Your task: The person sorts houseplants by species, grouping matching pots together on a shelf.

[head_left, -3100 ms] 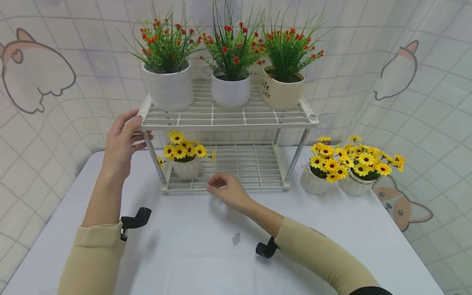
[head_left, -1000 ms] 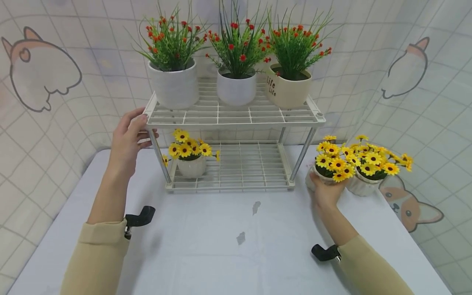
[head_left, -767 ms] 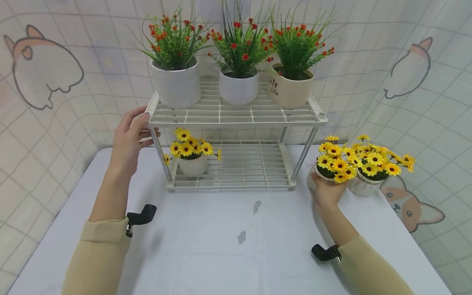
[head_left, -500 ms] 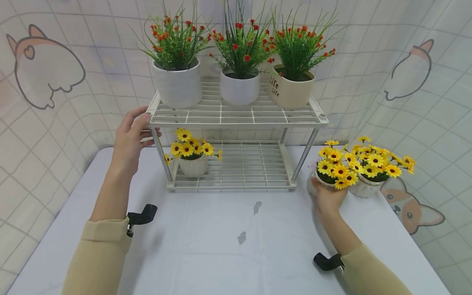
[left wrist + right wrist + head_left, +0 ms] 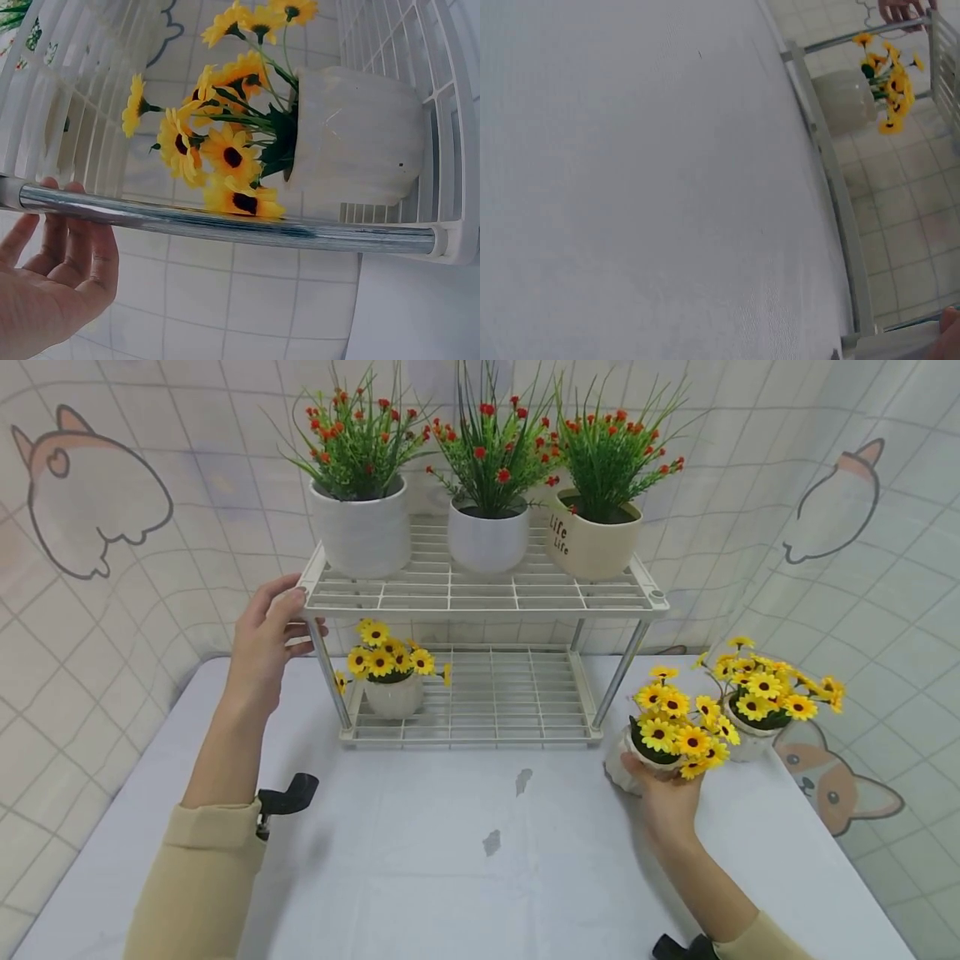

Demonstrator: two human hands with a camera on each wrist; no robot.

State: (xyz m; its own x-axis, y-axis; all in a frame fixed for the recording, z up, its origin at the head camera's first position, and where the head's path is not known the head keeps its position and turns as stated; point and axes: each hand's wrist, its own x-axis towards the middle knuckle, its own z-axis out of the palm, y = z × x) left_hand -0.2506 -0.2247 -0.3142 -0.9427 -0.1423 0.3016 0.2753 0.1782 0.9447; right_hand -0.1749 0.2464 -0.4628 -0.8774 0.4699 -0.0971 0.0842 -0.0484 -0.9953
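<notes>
My left hand (image 5: 258, 639) holds the upper left front corner of the white two-tier wire rack (image 5: 480, 603); in the left wrist view its fingers reach behind the metal post (image 5: 225, 225). At the rack's right, my right hand (image 5: 667, 806) grips a potted sunflower plant (image 5: 675, 727) by its whitish pot, which leans to the right. Whether that pot touches the table I cannot tell. A second potted sunflower plant (image 5: 761, 693) stands behind it. On the lower shelf's left end sits a third sunflower pot (image 5: 393, 697).
Three pots with red flowers line the upper shelf: a white pot (image 5: 362, 535), a smaller white pot (image 5: 487, 539) and a cream pot (image 5: 592, 539) lettered "Life". The white tablecloth (image 5: 420, 860) has two grey marks. A tile-patterned curtain (image 5: 225, 518) surrounds the table.
My right hand went from before the lower shelf to the right-hand plants and took one. In the last half second it drew that pot nearer and slightly left. My left hand stays on the rack.
</notes>
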